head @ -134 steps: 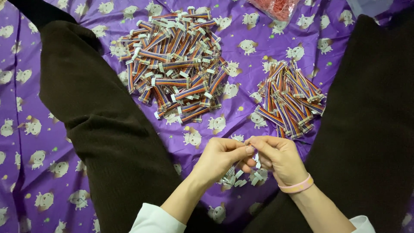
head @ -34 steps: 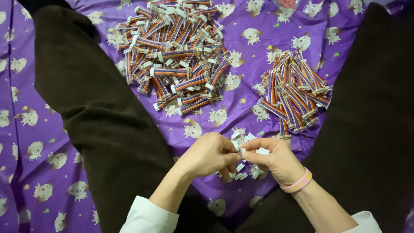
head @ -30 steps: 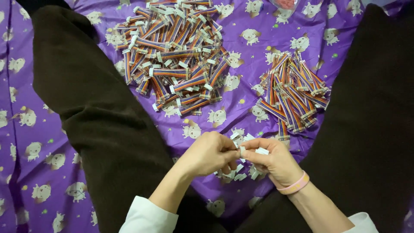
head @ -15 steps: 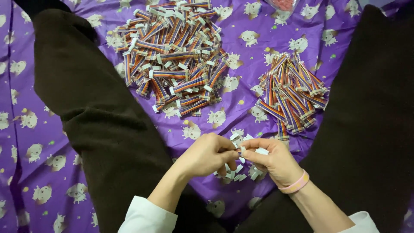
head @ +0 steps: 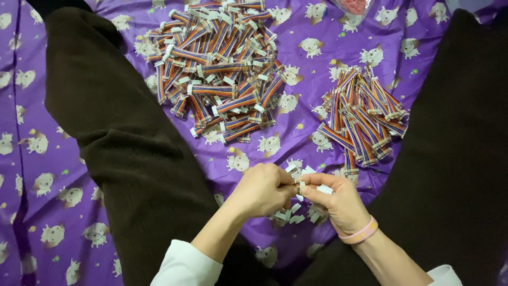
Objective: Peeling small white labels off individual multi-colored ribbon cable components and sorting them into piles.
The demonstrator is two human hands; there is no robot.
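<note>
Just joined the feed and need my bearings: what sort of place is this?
Probably a home setting, worked seated on a floor or bed: a purple cartoon-print sheet lies between dark-trousered legs, with piles of rainbow ribbon cables heaped on it and no workbench visible.

The single head view looks steeply down, close over the purple cloth (head: 296,137) between the legs.

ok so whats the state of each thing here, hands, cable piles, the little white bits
left hand: closed, fingertips pinching a small white connector
right hand: closed on the same connector, pink wristband on the wrist
large cable pile: loose heap, cables lying crisscross
small cable pile: tighter fan, cables roughly aligned
white connectors: scattered loose under the hands
purple cloth: spread flat, slightly creased
</note>
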